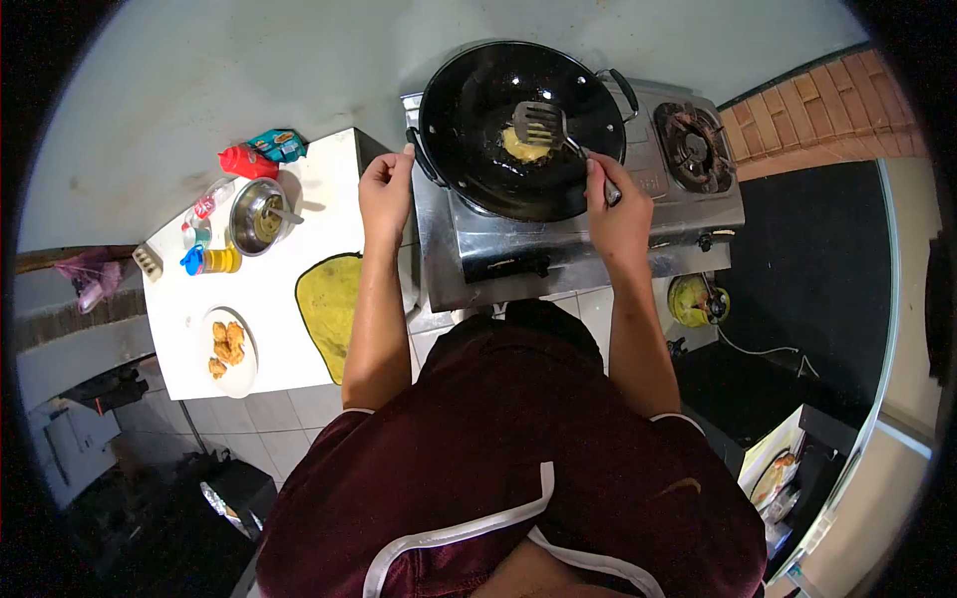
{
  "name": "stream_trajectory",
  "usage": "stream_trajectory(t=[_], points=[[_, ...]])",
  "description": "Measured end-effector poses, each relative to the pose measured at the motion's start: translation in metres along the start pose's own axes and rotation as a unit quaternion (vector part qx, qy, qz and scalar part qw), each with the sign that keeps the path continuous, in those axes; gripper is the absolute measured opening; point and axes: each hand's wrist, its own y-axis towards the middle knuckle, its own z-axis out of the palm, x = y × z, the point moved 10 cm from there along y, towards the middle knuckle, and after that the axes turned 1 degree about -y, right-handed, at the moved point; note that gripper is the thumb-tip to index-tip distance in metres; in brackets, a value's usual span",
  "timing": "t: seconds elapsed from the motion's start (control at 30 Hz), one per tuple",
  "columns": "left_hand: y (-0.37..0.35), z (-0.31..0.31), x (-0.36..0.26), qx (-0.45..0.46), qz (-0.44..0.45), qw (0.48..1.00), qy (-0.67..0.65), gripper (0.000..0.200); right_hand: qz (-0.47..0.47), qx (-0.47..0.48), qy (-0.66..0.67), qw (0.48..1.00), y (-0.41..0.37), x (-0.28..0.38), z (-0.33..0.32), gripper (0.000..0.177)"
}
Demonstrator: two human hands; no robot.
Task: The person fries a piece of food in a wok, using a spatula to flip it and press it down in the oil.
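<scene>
Head view: we find the wok (478, 90) at upper centre, on the stove (588, 254). Our right hand (620, 207) is clamped on the handle of a slotted spatula (541, 122), its blade over a yellow piece of food (522, 149) in the wok. Our left hand (387, 184), well apart from the right, pinches the wok's left handle (423, 159). At left, a white table (274, 324) bears a metal bowl (244, 214) and a plate of fried pieces (236, 379).

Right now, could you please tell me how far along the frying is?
Several golden-brown pieces on the white plate look done. The right hand holds a slotted spatula over one pale yellow piece in the wok. Some yellowish mixture sits in the metal bowl, so more may be left.
</scene>
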Motion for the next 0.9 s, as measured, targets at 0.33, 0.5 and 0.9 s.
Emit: stream_trajectory(t=[0.33, 0.5, 0.9], points=[[-0.007, 0.006, -0.008, -0.02, -0.008, 1.0, -0.02, 0.03, -0.005, 0.048, 0.0, 0.999, 0.026, 0.003, -0.001, 0.02], [-0.012, 0.004, -0.009, -0.057, -0.02, 0.998, -0.02, 0.027, -0.046, 0.073, 0.055, 0.995, 0.037, 0.005, -0.003, 0.021], [-0.016, -0.001, -0.014, -0.105, -0.018, 0.993, 0.041, 0.03, -0.046, 0.121, 0.123, 0.984, 0.046, -0.014, -0.004, 0.02]])
